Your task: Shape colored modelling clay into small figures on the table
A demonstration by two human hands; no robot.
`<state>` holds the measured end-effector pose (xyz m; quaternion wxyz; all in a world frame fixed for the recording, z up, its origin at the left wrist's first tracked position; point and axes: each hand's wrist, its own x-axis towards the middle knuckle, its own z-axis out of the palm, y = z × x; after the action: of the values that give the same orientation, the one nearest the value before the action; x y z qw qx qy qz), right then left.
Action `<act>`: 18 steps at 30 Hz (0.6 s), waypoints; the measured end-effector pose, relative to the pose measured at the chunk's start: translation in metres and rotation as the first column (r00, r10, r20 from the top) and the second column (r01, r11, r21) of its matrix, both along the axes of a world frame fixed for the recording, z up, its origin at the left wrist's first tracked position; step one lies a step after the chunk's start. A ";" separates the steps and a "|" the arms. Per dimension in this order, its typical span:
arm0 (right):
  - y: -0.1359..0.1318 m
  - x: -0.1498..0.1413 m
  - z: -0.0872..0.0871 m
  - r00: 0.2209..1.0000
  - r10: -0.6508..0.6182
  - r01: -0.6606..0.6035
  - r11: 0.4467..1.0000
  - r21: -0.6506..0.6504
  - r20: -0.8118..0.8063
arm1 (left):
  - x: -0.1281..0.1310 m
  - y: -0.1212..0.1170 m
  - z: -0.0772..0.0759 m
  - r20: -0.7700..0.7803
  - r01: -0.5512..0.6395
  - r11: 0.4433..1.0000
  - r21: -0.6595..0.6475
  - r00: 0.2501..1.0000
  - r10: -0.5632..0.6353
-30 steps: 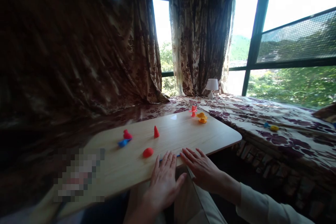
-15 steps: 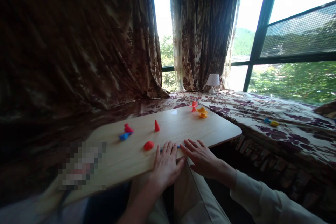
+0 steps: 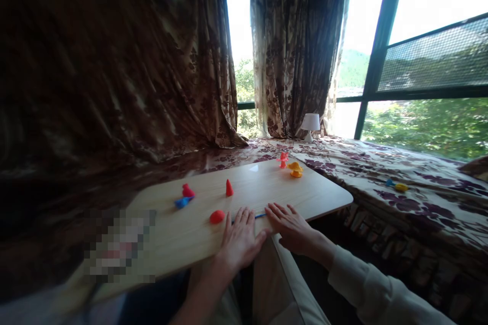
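My left hand (image 3: 241,237) lies palm down near the front edge of the wooden-topped table (image 3: 259,190), fingers stretched out flat. Beside it my right hand (image 3: 288,224) also rests palm down with its fingers apart. A thin blue strand (image 3: 260,216), which looks like modelling clay, shows in the gap between the two hands. Its ends run under the fingers and are partly hidden. A red rounded lump (image 3: 217,217) sits just left of my left hand. Farther back stands a red cone (image 3: 229,188).
On the table's left are a crimson shape (image 3: 187,190) and a blue piece (image 3: 184,202). A pink-red figure (image 3: 282,160) and a yellow-orange one (image 3: 295,169) stand at the far right. A lamp (image 3: 310,126) and a yellow-and-blue piece (image 3: 400,187) rest on the flowered cover.
The view has tilted slightly, so everything sits a little lower. A bit more of the blue strand shows between my hands, which have moved slightly apart.
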<state>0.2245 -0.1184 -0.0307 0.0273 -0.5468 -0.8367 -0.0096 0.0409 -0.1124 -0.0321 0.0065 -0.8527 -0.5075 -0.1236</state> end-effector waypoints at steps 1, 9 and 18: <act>0.005 0.004 0.001 1.000 -0.008 0.008 1.000 -0.005 -0.001 | -0.003 0.002 0.003 -0.001 -0.010 1.000 0.011 1.000 0.010; 0.003 0.009 0.007 0.996 0.031 -0.033 0.999 -0.022 -0.086 | -0.045 -0.009 0.006 -0.006 -0.028 0.990 0.137 1.000 0.029; -0.006 -0.014 0.001 0.959 0.254 -0.259 0.966 -0.025 -0.124 | -0.049 -0.009 -0.003 -0.009 0.072 0.985 0.156 0.997 -0.071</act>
<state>0.2108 -0.1245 -0.0297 0.0675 -0.4340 -0.8973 0.0438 -0.0081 -0.1210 -0.0352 0.0698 -0.8674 -0.4653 -0.1619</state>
